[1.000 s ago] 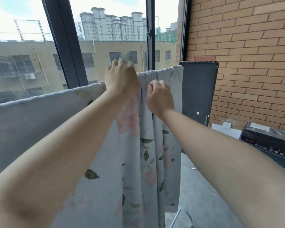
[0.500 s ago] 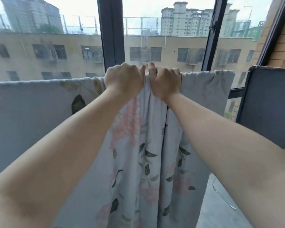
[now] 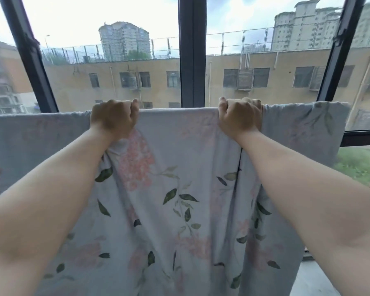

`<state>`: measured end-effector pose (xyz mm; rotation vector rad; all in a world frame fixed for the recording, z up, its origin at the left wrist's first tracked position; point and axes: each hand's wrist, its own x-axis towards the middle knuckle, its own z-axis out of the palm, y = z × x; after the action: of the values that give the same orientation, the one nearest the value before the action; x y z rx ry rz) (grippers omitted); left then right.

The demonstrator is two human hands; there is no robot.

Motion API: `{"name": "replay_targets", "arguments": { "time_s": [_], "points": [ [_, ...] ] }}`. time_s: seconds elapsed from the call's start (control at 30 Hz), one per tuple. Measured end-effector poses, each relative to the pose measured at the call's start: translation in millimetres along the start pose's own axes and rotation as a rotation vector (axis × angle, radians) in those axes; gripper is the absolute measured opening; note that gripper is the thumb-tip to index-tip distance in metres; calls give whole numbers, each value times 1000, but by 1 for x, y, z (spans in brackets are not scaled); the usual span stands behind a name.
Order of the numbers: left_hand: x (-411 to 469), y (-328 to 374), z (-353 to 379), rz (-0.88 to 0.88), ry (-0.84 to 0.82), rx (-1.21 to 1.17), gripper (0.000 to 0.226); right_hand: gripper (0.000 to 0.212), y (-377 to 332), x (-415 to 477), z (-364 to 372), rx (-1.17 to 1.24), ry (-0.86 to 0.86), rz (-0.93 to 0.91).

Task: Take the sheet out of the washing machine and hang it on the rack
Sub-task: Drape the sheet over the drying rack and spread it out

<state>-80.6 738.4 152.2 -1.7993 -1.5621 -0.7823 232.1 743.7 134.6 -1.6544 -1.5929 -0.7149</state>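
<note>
The sheet (image 3: 179, 178) is out of the washing machine, which is not in view, and hangs over the rack in front of the window (image 3: 192, 60). The bar itself is hidden under the fold, so I read its line only from the straight top edge of the cloth.

My left hand (image 3: 112, 119) and right hand (image 3: 239, 117) are both fists on that top edge, well apart; the fingers (image 3: 250, 102) curl over to the far side and grip the fabric, thumbs toward each other. Between my hands the cloth lies flat and taut; under the left hand it gathers into a bunch of folds, and below the right a long pleat runs down.

So I judge the step in hand to be the spreading: the hanging is done in the main, the smoothing is not. The next move calls for a lighter grip, so the cloth can slide along the bar rather than drag off it; then the bunch at the left and the pleat at the right want drawing out sideways. How much hangs on the far side I cannot tell; if it is little, a hard pull toward me could bring the sheet down.
</note>
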Motion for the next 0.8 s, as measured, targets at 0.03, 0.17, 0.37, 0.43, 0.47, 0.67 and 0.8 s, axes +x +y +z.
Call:
{"name": "replay_targets", "arguments": {
  "time_s": [0.03, 0.17, 0.37, 0.43, 0.47, 0.67, 0.8],
  "points": [
    [-4, -9, -2, -20, 0, 6, 59, 60, 0, -1, -2, -1, -17, 2],
    [-6, -22, -4, -168, -5, 3, 57, 63, -6, -2, -7, -38, -72, 10],
    [7, 83, -13, -11, 69, -243, 47, 61, 3, -3, -18, -72, -123, 45],
    [10, 131, -15, 110, 41, -296, 46, 61, 8, -2, -21, -62, -151, 47],
    [11, 147, -12, 125, 5, -285, 47, 61, 10, -2, -21, -55, -164, 49],
    [4, 151, 12, 166, 60, -94, 55, 61, 15, -7, -33, -5, -172, 50],
    [6, 137, 13, 184, 57, -84, 55, 59, 1, -10, -37, 4, -193, 57]
  ]
}}
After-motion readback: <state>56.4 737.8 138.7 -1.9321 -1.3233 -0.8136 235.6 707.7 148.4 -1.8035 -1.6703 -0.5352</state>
